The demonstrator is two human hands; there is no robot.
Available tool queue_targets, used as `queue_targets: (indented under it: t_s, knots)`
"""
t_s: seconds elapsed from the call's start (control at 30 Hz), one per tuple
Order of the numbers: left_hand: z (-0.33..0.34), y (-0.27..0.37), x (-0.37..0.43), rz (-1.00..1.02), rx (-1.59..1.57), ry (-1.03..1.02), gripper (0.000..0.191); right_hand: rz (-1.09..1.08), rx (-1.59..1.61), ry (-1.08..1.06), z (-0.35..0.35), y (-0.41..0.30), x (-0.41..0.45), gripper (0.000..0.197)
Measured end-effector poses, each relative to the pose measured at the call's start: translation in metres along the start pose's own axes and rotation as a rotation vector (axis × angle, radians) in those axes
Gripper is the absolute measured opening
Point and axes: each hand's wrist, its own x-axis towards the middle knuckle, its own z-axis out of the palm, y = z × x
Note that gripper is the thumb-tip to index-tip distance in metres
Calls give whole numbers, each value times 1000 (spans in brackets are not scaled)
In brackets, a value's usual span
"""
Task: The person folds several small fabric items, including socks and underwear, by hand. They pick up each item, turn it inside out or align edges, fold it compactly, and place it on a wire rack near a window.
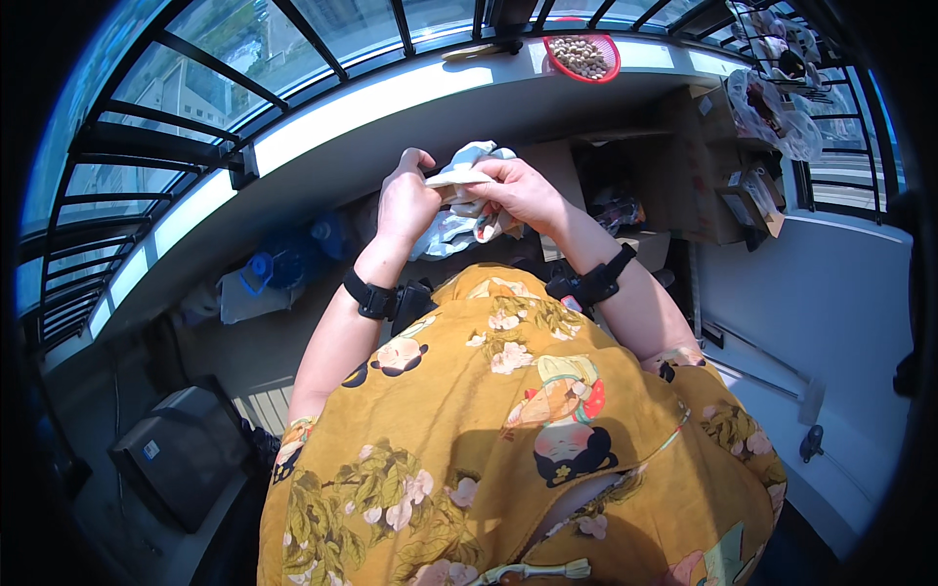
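Both my hands are raised in front of my chest, close to each other, on a light, patterned piece of fabric (469,176). My left hand (410,198) grips its left edge, with the fingers curled. My right hand (520,192) pinches the right part between thumb and fingers. The fabric is bunched and hangs below the hands, with pale blue and some red and orange spots showing. A light blue cloth or bag (443,236) lies or hangs just under it; which, I cannot tell. A dark band with a device sits on each forearm.
A red plastic basket (617,57) of nuts or similar small pieces stands on the windowsill (330,113), before black window bars. Cardboard boxes (696,168) and plastic bags (799,132) are at the right. Blue water jugs (282,269) stand low at the left, a dark grey case (183,454) further back.
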Motion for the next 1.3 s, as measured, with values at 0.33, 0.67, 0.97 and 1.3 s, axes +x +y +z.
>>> queue_targets:
  t_s: [0.33, 0.67, 0.97, 1.3]
  knots:
    - [-8, 2, -8, -440, -1451, -364, 31, 145, -102, 243, -3, 0, -2, 23]
    - [-15, -7, -19, -157, -1491, -699, 59, 68, -142, 224, 6, -7, -4, 20]
    - [-20, -7, -31, -1, -1482, -1087, 80, -139, -165, 4, 9, 15, 17, 15]
    - [-46, -25, -26, -113, -1544, -757, 72, 36, 154, 134, 0, -27, -4, 33]
